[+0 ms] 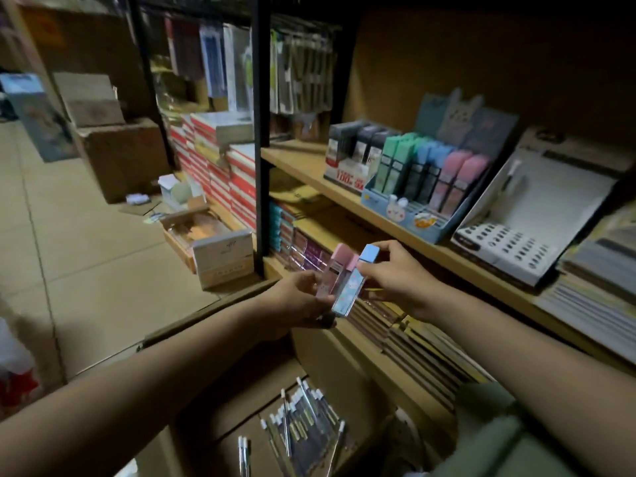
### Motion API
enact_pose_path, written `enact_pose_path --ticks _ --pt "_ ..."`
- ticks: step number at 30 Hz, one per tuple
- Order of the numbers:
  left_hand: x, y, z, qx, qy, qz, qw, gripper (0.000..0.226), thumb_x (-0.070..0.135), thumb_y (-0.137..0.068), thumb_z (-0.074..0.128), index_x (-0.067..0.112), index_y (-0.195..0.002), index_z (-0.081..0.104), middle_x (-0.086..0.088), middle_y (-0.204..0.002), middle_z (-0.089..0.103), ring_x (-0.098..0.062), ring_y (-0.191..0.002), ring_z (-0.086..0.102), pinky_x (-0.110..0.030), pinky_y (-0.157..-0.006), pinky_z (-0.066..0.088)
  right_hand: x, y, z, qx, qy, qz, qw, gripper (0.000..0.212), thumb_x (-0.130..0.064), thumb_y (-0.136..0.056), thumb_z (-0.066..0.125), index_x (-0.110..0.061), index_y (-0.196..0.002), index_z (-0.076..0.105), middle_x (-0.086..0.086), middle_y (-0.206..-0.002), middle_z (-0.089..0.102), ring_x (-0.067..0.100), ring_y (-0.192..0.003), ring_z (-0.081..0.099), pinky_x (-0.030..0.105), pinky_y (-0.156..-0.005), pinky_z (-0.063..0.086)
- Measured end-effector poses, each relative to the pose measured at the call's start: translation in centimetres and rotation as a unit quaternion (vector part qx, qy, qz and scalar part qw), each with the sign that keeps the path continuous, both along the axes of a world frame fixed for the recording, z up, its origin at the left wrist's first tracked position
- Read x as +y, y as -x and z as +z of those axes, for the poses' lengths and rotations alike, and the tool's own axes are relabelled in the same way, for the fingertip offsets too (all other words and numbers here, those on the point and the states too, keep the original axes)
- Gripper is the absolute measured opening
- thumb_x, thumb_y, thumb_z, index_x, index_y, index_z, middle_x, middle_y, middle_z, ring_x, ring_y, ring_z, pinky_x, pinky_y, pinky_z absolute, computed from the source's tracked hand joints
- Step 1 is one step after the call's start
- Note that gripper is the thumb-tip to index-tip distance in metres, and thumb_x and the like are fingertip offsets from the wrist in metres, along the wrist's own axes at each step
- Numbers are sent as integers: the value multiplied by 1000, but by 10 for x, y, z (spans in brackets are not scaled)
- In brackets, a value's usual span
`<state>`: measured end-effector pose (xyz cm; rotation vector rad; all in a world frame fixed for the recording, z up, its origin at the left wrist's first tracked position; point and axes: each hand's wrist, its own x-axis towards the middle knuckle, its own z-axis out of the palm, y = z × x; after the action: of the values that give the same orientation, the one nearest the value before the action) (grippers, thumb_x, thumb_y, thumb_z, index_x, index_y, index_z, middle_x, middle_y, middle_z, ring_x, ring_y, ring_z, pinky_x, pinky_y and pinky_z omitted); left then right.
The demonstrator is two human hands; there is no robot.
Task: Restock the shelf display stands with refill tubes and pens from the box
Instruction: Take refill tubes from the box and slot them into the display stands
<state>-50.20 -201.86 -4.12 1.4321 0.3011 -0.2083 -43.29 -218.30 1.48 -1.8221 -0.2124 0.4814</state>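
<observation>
Pens [299,418] lay in the box [213,401] at bottom centre. Mid-frame, left hand [299,297] gripped pink tubes [332,270]; right hand [395,273] pinched the blue tube [351,287], probably light, rigid, slick, best held by its sides.

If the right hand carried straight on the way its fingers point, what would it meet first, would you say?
Probably the left hand. The right hand points leftward, pinching the blue-capped tube, with the pink-capped tubes right beside it. Depth is hard to judge.

Shelf front edge: little free room
Blue display stand [409,215] and white display stand [509,242] crowd the shelf [296,156]; its left end is bare
</observation>
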Motion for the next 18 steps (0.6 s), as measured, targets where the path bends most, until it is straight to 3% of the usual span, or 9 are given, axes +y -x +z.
enact_pose_path --ticks 4,8,11,13,15,18 --pt "3 -8 5 -11 17 -57 998 25 7 -86 67 16 -108 60 -14 -113 65 -27 -97 70 -41 -78 59 -8 -3 7 62 -38 -2 997 34 -5 -95 59 -19 -123 45 13 -112 63 24 -95 67 40 -77 59" --pt "2 -22 12 11 89 -150 985 32 14 -92 59 18 -124 59 -12 -115 69 -28 -105 68 -39 -82 58 -21 -12 14 70 -47 9 996 37 -2 -97 54 -20 -128 44 17 -117 63 29 -102 64 50 -90 54" --pt "-4 -35 21 15 160 -196 967 38 13 -93 57 18 -131 58 -15 -123 65 -31 -112 64 -43 -93 54 -33 -19 29 65 -66 32 995 36 -6 -98 53 -25 -127 44 14 -109 69 22 -96 67 44 -80 56" --pt "-8 -45 31 11 207 -200 958 33 13 -90 58 13 -121 66 -16 -118 68 -29 -107 66 -41 -90 55 -36 -24 39 39 -55 24 997 34 -10 -98 55 -30 -125 45 5 -98 72 15 -88 63 33 -65 45" --pt "-9 -55 41 15 247 -203 947 26 13 -88 58 9 -109 73 -18 -110 70 -27 -99 65 -38 -84 56 -38 -31 47 7 -48 14 999 30 -13 -98 56 -31 -121 48 3 -98 71 17 -92 57 31 -64 34" --pt "-6 -68 56 11 246 -218 945 26 12 -88 59 5 -110 72 -17 -101 71 -24 -90 67 -34 -78 57 -37 -36 58 -37 -72 7 997 27 -12 -97 58 -28 -117 49 6 -103 72 19 -94 67 36 -70 48"
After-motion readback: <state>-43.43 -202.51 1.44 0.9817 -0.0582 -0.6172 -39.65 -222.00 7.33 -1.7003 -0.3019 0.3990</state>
